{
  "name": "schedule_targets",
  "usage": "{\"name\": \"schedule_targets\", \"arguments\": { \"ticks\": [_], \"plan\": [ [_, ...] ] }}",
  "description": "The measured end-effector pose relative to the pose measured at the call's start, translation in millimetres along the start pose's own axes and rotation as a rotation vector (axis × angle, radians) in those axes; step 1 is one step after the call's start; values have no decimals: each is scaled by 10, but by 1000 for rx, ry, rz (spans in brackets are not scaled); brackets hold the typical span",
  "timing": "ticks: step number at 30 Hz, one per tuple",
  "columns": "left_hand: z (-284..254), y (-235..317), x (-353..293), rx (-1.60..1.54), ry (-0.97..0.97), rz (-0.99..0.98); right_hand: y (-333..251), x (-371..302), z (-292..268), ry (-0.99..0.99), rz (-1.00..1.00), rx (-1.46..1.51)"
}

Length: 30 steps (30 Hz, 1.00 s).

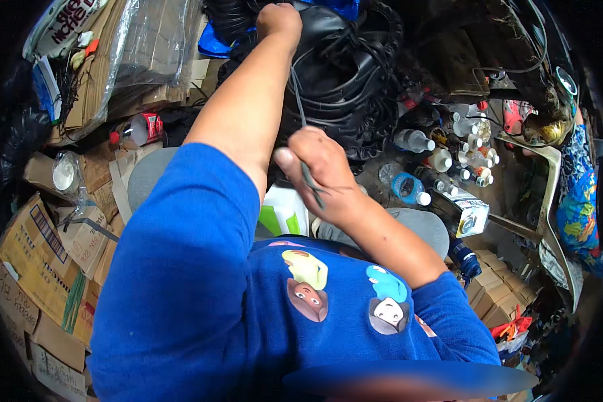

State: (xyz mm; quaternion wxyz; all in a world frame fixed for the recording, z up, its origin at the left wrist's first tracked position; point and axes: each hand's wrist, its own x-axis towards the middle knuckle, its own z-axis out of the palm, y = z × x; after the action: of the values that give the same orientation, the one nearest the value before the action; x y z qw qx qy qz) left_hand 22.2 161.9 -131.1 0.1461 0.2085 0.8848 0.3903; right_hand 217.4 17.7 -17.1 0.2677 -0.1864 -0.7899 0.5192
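My left hand (279, 21) is closed in a fist at the top, the arm stretched far out over a big shiny black bundle (331, 74). What that fist grips is hidden. Closer in, my right hand (318, 171) is closed around a thin grey-green cord (298, 94). The cord runs taut from the right hand up toward the left wrist, and a loose end lies across the back of the right hand. The bundle looks like coiled black rubber or plastic strips; its exact kind cannot be told. Blue sheeting (214, 43) shows behind it.
Several plastic bottles (409, 189) stand and lie to the right, beside a white metal frame (549, 181). Flattened cardboard (53, 261) and clear plastic sheeting (157, 43) fill the left side. A bottle with a red label (144, 127) lies there. More cardboard (499, 288) sits at lower right.
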Motion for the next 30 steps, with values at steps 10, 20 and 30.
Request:
{"name": "schedule_targets", "arguments": {
  "ticks": [10,20,30],
  "plan": [
    [505,-482,-383,-580,-711,-363,702,-627,-720,609,832,502],
    [549,-563,-738,-430,-263,105,942,-63,-694,-497,1011,-833],
    [448,-181,-116,-28,78,273,507,-388,-144,-89,770,-199]
  ]
}}
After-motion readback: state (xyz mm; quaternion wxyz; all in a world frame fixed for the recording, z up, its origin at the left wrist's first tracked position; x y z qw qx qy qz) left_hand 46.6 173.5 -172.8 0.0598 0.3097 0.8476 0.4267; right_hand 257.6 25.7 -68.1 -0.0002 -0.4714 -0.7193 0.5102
